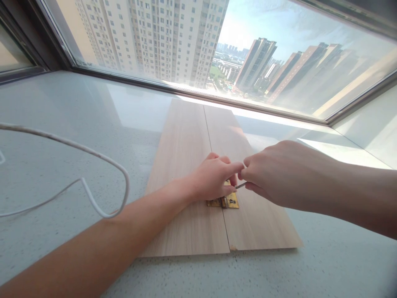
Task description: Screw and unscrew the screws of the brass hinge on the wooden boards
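Note:
Two pale wood-grain boards [182, 136] lie side by side with a narrow seam between them. A brass-coloured hinge [232, 201] straddles the seam, a screw hole or screw showing in its right leaf. My left hand [214, 176] rests over the hinge and hides much of it; its thumb and fingers curl together around something too small to make out. From the right, my right hand [269, 171] grips a thin metal rod-like tool [241, 185], whose tip meets my left thumb above the hinge. The rest of that tool is hidden inside my right hand.
A white cable [124, 178] loops in from the left, above my left forearm. Beneath the boards is a pale speckled sill [77, 165]. A dark-framed window [198, 97] closes off the far side, with tall buildings outside.

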Action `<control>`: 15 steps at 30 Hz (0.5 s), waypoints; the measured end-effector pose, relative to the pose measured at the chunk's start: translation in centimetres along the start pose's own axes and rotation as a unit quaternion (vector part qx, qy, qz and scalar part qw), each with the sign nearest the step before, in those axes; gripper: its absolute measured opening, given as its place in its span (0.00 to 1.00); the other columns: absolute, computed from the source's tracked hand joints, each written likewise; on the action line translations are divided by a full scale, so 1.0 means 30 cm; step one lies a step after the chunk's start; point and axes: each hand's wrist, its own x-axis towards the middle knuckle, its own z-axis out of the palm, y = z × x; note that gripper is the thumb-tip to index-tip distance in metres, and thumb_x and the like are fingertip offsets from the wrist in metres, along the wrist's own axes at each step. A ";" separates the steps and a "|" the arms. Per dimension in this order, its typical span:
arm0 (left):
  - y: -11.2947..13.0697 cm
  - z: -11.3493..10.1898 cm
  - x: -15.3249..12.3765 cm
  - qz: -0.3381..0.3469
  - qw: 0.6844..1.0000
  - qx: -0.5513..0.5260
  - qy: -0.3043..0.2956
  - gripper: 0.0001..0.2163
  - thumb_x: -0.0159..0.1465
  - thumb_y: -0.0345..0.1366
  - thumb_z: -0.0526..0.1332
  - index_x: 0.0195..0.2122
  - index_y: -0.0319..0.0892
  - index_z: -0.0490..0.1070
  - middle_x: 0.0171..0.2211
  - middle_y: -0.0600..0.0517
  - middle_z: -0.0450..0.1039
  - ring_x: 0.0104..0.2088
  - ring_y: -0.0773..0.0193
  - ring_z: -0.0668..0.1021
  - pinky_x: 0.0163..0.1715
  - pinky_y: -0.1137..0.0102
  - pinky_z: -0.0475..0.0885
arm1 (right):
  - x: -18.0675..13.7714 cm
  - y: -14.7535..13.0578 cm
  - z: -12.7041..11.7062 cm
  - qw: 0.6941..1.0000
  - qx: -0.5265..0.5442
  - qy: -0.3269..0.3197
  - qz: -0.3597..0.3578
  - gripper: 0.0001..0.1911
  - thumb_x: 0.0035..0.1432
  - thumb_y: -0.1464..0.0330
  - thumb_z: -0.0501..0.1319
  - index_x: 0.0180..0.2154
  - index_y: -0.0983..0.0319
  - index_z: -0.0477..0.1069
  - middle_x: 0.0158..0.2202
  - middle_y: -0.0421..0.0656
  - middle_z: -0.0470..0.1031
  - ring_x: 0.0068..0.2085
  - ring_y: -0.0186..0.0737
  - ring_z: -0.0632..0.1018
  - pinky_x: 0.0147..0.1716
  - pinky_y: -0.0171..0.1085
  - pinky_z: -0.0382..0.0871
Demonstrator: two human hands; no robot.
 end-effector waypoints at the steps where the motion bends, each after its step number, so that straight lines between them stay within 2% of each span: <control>1: -0.002 0.001 0.001 -0.001 1.000 0.000 0.004 0.06 0.55 0.30 0.61 0.33 0.43 0.66 0.30 0.57 0.76 0.39 0.64 0.73 0.46 0.65 0.56 | -0.001 -0.006 -0.005 1.000 -0.007 -0.002 -0.013 0.11 0.49 0.75 0.57 0.18 0.60 0.68 0.16 0.39 0.65 0.16 0.30 0.57 0.20 0.36 0.45; 6: -0.008 0.012 0.006 0.006 1.000 0.005 0.011 0.04 0.54 0.30 0.60 0.30 0.42 0.67 0.28 0.56 0.74 0.38 0.64 0.73 0.44 0.65 0.58 | -0.001 -0.038 -0.033 0.998 -0.039 -0.023 -0.047 0.13 0.41 0.84 0.57 0.18 0.61 0.68 0.14 0.37 0.62 0.16 0.30 0.53 0.20 0.38 0.45; 11: -0.004 0.009 0.004 -0.002 1.000 0.020 0.002 0.02 0.55 0.32 0.60 0.26 0.42 0.68 0.28 0.56 0.73 0.40 0.62 0.72 0.44 0.65 0.58 | 0.016 -0.042 -0.036 0.997 -0.028 -0.045 -0.049 0.12 0.42 0.83 0.58 0.17 0.61 0.67 0.15 0.38 0.62 0.16 0.29 0.54 0.20 0.38 0.46; 15: -0.006 0.003 0.001 0.004 1.000 0.005 0.004 0.03 0.57 0.35 0.62 0.28 0.45 0.74 0.36 0.55 0.75 0.46 0.60 0.69 0.47 0.64 0.58 | 0.027 -0.043 -0.033 0.998 -0.020 -0.050 -0.026 0.11 0.44 0.81 0.57 0.17 0.62 0.68 0.16 0.39 0.63 0.16 0.28 0.56 0.20 0.36 0.47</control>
